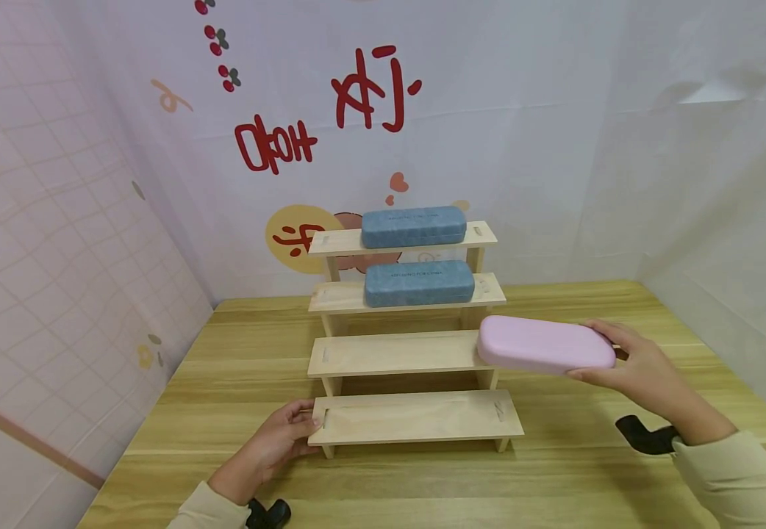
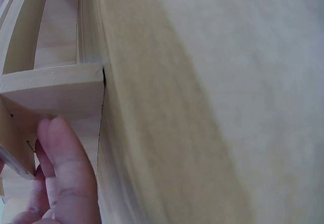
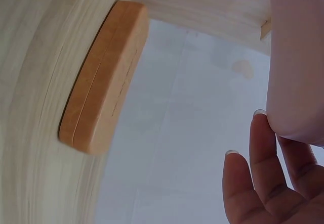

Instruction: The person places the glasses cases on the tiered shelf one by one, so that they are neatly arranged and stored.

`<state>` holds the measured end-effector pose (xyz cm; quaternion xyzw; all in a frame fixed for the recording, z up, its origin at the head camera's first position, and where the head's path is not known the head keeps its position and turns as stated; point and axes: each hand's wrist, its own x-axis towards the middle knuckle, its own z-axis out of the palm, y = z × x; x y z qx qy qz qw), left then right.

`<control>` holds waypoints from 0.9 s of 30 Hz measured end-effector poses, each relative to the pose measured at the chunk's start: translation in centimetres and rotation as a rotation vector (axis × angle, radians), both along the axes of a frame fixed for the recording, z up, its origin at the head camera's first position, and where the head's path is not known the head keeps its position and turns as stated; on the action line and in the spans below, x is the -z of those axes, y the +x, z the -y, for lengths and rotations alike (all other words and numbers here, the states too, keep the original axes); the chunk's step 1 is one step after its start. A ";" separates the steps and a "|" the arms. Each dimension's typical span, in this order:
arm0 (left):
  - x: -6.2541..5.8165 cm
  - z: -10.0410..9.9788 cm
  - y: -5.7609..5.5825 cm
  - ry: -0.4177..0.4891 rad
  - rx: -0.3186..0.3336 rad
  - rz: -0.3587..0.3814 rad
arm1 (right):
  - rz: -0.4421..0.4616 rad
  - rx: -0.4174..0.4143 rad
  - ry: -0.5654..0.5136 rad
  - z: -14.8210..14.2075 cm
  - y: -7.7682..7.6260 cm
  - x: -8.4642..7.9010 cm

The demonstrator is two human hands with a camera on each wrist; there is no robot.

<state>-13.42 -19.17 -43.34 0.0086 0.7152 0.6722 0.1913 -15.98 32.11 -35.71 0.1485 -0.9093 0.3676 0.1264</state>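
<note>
A pink glasses case [image 1: 547,344] is held by its right end in my right hand [image 1: 634,367], thumb at the front and fingers at the back. Its left end overlaps the right end of the third step down of a wooden stepped stand [image 1: 396,353]. My left hand [image 1: 280,433] grips the left end of the lowest step, thumb on top; in the left wrist view, its fingers [image 2: 71,168] lie beside the underside and support. Two blue cases rest on the stand, one on the top step [image 1: 414,228], the other on the second [image 1: 419,284].
In the right wrist view an orange case [image 3: 104,77] lies on a wooden surface against the pale wall. The stand sits on a wood-grain table [image 1: 237,367]. A printed white backdrop [image 1: 522,110] rises behind, and a grid-patterned sheet [image 1: 39,184] hangs at the left.
</note>
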 end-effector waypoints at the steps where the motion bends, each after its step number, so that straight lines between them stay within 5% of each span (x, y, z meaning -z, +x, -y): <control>1: 0.0 0.0 0.0 0.001 0.001 0.000 | 0.001 -0.005 -0.002 0.2 -0.1 0.0; 27: -0.2 0.0 0.0 -0.001 -0.003 0.006 | 0.047 -0.122 -0.022 6.8 -1.7 -0.2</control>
